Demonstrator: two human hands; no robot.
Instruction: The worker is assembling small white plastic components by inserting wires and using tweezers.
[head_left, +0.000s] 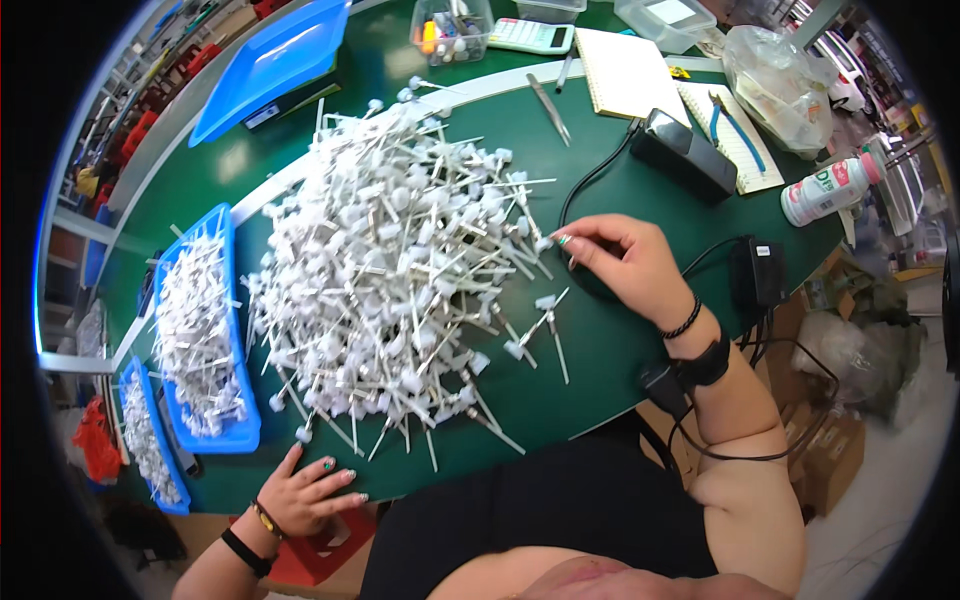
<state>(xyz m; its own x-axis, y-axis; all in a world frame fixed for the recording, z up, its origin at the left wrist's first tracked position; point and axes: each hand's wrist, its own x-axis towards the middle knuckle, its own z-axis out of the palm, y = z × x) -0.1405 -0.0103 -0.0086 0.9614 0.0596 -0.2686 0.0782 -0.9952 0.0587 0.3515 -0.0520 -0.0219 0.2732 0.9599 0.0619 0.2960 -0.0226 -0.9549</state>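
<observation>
A large heap of small white-headed metal parts with thin stems (380, 270) covers the middle of the green table (600, 370). At the heap's right edge, my right hand (630, 265) is closed in a pinch. One white-headed part (543, 243) shows at its fingertips; its stem is hard to make out among the others. My left hand (305, 492) lies at the table's front edge, fingers stretched out and holding nothing. A single part's white head (304, 435) is just beyond its index finger. A few loose parts (548, 303) lie right of the heap.
Blue trays of similar parts (250, 430) (180, 505) stand at left, and a blue tray (270, 70) at the back. Tweezers (550, 108), a notebook (625, 75), a black device (685, 155), pliers (738, 135) and a bottle (830, 190) occupy the right. Cables (590, 185) run nearby.
</observation>
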